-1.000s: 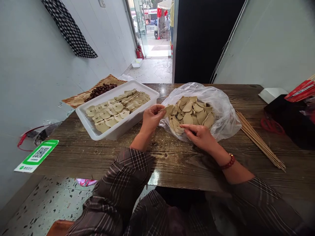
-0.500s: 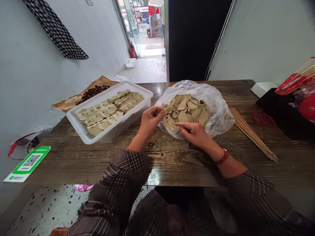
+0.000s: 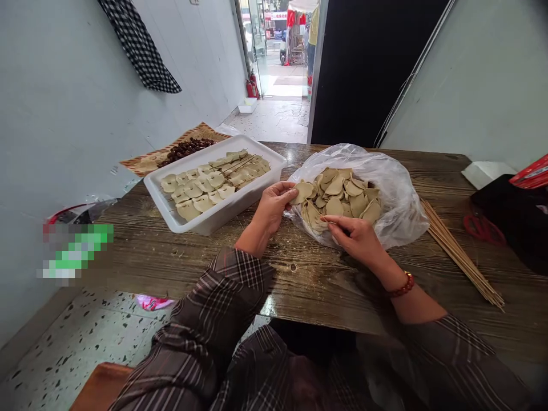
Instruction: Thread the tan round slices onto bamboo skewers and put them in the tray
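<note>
Between thumb and fingers of my left hand [image 3: 274,208] is a flat, roundish beige slice [image 3: 303,191], turned broad side up at the left edge of a pile of similar slices [image 3: 338,191]. The pile lies in an open clear plastic bag [image 3: 398,211]. My right hand [image 3: 353,235] is closed in a pinch at the front of the pile; a thin skewer tip [image 3: 324,219] pokes out from its fingers, the rest hidden by the hand. To the left, a white plastic tub [image 3: 214,222] holds rows of skewered beige slices [image 3: 199,191].
Bare bamboo skewers [image 3: 464,257] lie bundled right of the bag. Behind the tub, dark red-brown pieces [image 3: 188,149] rest on patterned paper [image 3: 137,165]. Red scissor-like handles [image 3: 483,229] and a black bag [image 3: 509,222] are at the far right of the wooden table [image 3: 205,262].
My left hand has lifted the slice and turned its broad face into view. My right hand stays low by the pile. The whole view has shifted, so things sit further right.
</note>
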`<state>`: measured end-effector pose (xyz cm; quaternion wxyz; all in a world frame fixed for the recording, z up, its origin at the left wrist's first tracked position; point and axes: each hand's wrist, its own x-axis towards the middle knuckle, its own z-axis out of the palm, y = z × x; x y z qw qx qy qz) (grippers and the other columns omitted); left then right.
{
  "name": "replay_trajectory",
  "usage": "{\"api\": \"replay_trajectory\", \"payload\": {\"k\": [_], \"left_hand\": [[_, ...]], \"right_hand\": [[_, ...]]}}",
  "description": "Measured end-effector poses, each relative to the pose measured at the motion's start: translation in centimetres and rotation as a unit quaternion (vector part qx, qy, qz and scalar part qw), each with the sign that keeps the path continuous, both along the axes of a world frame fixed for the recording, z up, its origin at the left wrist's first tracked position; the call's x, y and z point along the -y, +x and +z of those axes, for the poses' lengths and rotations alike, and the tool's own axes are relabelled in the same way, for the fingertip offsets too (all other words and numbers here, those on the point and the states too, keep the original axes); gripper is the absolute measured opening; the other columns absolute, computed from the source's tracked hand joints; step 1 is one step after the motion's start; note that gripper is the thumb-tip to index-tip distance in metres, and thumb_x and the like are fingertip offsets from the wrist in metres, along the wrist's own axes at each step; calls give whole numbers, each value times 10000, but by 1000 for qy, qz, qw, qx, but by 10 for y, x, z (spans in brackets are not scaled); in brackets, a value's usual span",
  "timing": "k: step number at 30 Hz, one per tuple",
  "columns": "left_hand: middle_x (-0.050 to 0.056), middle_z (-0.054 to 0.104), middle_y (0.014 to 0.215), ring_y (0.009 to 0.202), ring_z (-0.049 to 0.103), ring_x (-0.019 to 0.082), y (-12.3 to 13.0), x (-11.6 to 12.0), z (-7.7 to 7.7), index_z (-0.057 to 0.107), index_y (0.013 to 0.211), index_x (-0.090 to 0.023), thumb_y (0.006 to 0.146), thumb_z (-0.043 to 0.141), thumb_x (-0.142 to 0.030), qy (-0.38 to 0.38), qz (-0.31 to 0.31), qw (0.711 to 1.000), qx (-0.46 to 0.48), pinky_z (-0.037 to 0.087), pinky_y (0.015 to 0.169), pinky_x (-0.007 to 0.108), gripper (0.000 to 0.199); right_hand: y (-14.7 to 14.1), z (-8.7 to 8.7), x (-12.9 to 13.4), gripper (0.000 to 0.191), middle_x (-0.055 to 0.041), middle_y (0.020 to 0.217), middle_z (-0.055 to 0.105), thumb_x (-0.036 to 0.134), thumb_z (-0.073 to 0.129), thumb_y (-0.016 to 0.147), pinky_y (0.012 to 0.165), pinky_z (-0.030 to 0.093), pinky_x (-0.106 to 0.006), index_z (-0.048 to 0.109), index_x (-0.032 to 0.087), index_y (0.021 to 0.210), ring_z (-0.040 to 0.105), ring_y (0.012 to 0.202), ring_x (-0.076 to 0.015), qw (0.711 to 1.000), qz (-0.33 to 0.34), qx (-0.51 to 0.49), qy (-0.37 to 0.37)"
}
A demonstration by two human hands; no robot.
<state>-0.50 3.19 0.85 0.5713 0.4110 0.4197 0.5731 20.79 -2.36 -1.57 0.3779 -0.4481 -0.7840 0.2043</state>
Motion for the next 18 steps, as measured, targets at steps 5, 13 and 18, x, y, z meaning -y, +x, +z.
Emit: {"api": "replay_trajectory", "payload": {"k": [5, 13, 18], "left_hand": [[-20, 594, 622, 501, 456, 50, 1, -1, -2, 665, 780, -125, 588, 799, -252, -11, -8, 999, 38, 315, 447, 186, 267], [-20, 597, 615, 500, 473, 53, 9, 2, -8, 654, 777, -126, 610, 776, -235, -5, -24, 999, 43, 322, 453, 183, 234], [-24, 594, 618, 511, 475, 56, 10, 3, -7, 653, 779, -135, 631, 755, -250, 5, -19, 1000, 13, 338, 460, 182, 213]], "right_hand": [[0, -1, 0, 295, -73, 818, 772, 276, 531, 901, 624, 518, -280, 771, 154, 1022, 681, 648, -173, 1000, -3, -6, 7], [-1, -2, 0, 299, -70, 763, 758, 288, 529, 904, 619, 522, -281, 768, 149, 1017, 686, 647, -178, 1000, -5, -16, 6], [-1, -3, 0, 290, -67, 788, 764, 289, 537, 900, 631, 537, -284, 768, 165, 1024, 701, 680, -187, 1000, -13, -20, -4]]}}
